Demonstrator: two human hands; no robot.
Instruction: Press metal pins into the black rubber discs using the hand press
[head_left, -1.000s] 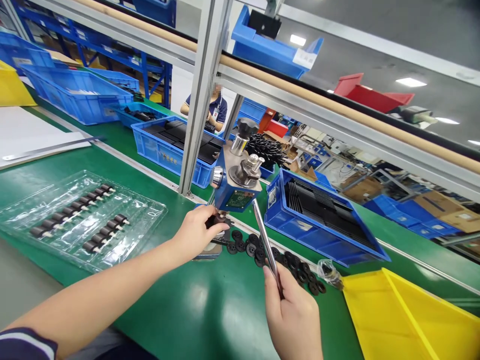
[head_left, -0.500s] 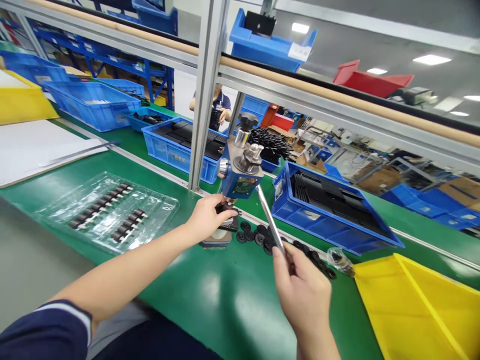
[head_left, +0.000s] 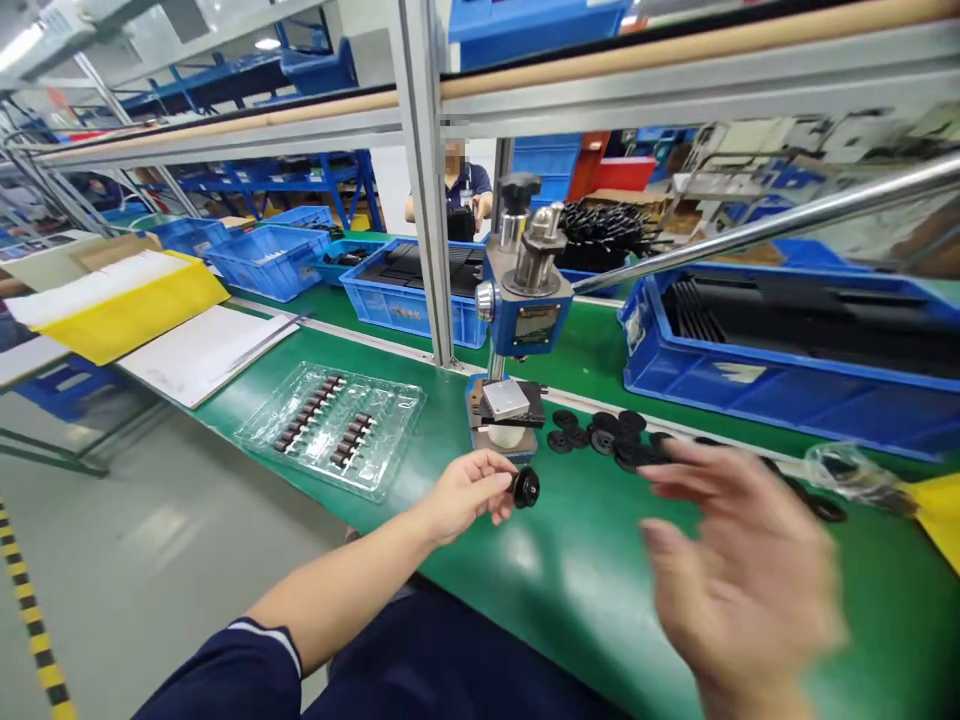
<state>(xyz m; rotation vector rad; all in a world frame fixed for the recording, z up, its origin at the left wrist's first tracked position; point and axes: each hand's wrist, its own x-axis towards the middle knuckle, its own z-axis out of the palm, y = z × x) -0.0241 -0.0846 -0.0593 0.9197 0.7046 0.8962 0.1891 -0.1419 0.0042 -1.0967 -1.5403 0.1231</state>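
Note:
My left hand [head_left: 474,492] pinches a small black wheel-like part [head_left: 527,488] with a dark stub behind it, held in front of the press base. Behind it stands a blue hand press [head_left: 531,310], with a metal block [head_left: 505,399] on its base and a long steel lever [head_left: 757,225] raised to the right. My right hand [head_left: 739,560], blurred by motion, is empty with thumb and fingers apart, over the table's right side. Several loose black wheels [head_left: 602,436] lie between the press and this hand, partly hidden by its fingers.
Left of the press lies a clear plastic tray [head_left: 401,440] holding several dark cylindrical parts with white ends. Blue bins [head_left: 787,385] of black plates stand behind. An upright metal post [head_left: 429,200] rises beside the press. Across the bench is another person [head_left: 469,185].
My left hand has drawn back from the press with the black part. My right hand has let go of the lever, which now points up and right. The view has shifted.

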